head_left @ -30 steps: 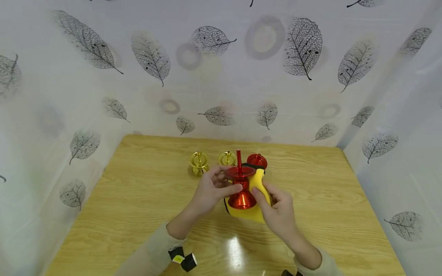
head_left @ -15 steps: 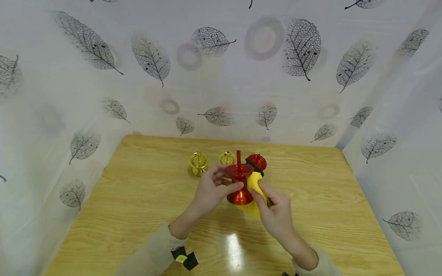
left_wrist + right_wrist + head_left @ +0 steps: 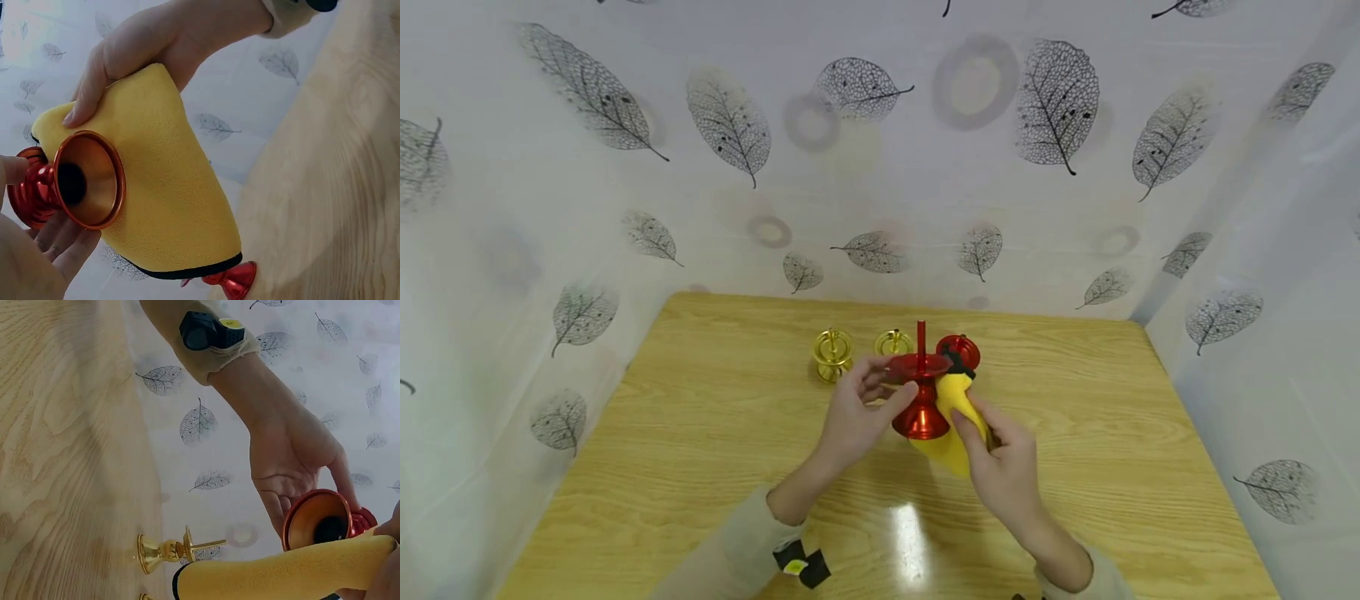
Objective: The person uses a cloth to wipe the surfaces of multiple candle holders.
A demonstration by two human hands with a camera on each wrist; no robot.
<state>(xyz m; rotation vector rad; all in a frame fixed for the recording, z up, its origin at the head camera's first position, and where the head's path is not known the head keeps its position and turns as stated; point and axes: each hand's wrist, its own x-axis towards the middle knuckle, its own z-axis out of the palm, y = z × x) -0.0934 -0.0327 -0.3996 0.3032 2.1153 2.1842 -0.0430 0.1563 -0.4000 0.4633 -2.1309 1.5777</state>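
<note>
Red holder (image 3: 922, 421): held upright above the bench (image 3: 722, 433), between the hands; on my head feed its base sits slightly higher and farther than a second ago.
Yellow cloth (image 3: 951, 452): now drawn right, no longer showing left of the base; I judge the work is at the holder's right side, though I can't confirm contact.
Left hand (image 3: 857, 417): grasping the red holder, thumb on the near side.
Right hand (image 3: 1009, 467): pinching the cloth.
Gold holders (image 3: 832, 354): standing far, left of a second red holder (image 3: 964, 346).
</note>
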